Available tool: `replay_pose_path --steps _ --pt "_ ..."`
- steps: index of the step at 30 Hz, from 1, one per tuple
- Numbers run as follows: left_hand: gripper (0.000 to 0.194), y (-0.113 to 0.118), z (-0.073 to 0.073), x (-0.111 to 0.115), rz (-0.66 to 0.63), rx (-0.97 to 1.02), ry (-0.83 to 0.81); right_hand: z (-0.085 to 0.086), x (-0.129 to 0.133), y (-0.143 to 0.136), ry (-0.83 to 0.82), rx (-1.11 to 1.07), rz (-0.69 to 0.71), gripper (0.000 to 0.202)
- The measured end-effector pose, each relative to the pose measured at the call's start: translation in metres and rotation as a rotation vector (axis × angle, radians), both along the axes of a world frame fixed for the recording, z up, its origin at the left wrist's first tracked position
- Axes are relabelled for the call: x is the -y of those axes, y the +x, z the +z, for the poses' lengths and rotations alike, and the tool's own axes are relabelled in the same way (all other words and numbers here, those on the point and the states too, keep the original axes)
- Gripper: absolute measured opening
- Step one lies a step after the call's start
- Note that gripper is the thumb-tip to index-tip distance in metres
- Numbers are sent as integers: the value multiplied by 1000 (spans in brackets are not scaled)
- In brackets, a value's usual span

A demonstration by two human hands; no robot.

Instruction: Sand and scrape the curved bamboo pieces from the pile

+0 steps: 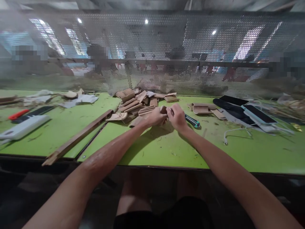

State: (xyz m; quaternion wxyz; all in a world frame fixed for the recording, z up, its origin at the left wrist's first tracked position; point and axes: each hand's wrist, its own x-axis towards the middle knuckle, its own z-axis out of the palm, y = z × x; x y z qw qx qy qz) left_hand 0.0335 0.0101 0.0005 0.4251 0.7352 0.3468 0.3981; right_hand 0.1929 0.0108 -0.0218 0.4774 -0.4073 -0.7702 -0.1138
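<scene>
Above the green table, my left hand point(156, 117) is closed round a small brown piece point(163, 110), whose end shows above the fingers. My right hand point(177, 117) is pressed up against it with bent fingers; what it pinches is too small to make out. Just right of that hand lies a black and green utility knife point(192, 121). Behind and left of my hands is a heap of tan curved pieces point(131, 105). More curved pieces point(202, 108) lie to the right of the knife.
A long wooden strip point(79, 136) lies diagonally on the green table point(152, 151). A white power strip point(25, 128) and red-handled tool point(19, 114) are at left. Phones point(259, 114), a black cloth point(232, 111) and a white cable point(235, 129) lie right. A perforated screen point(152, 70) stands behind.
</scene>
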Motion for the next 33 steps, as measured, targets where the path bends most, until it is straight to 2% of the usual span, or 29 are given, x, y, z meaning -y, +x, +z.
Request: replay_pose_path --steps 4,8,12,18,22,25,28,33 --pt "5 0 2 1 -42 -29 -23 3 2 3 -53 -1 -2 27" --pt "5 -1 5 5 10 -63 12 8 5 1 -23 10 42 26" --pt "6 -1 7 8 0 -52 35 11 4 6 -95 35 16 29" --pt "7 1 10 11 21 -117 36 15 6 6 -20 30 66 31" --pt "5 0 8 6 -8 -92 16 13 0 6 -83 10 40 32" --pt "6 0 7 5 -9 -99 12 15 1 3 -60 -6 57 33" --pt "11 1 10 8 -2 -129 30 17 2 3 -31 -14 79 34" --pt "12 2 16 14 -10 -115 31 16 -1 10 -75 -31 58 41"
